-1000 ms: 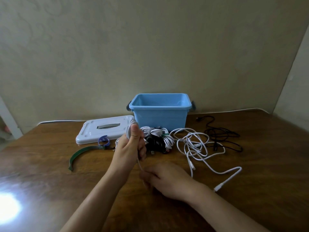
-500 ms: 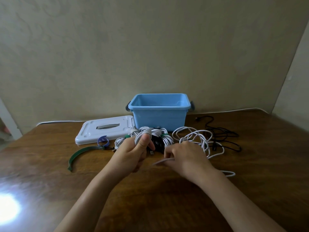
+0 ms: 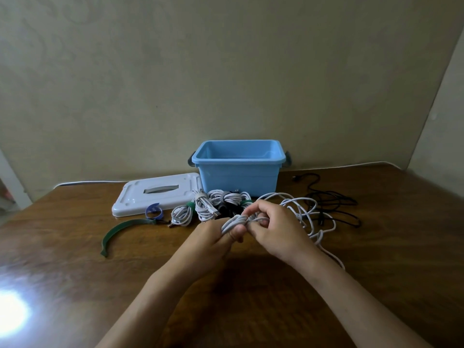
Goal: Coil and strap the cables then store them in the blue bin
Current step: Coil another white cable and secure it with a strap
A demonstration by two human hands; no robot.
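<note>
White cable wound at frame centre

Green strap [image 3: 118, 231] lies at left on the tabletop [image 3: 75, 259], with a blue strap [image 3: 153, 211] and white lid [image 3: 158, 194] beyond. Strapped coils [image 3: 200, 209] sit before the blue bin [image 3: 238, 167]. The left hand [image 3: 213, 237] grips a white cable [image 3: 234, 221] bundle; the right hand [image 3: 273, 229] pinches it too. Black cable [image 3: 331, 204] lies at right.

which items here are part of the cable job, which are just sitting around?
In the job:
- white cable being coiled, held by left hand and right hand
- open blue plastic bin
- strapped white cable bundles
- loose black cable
- green strap
- blue strap

Lying about:
- white plastic bin lid
- brown wooden table
</note>
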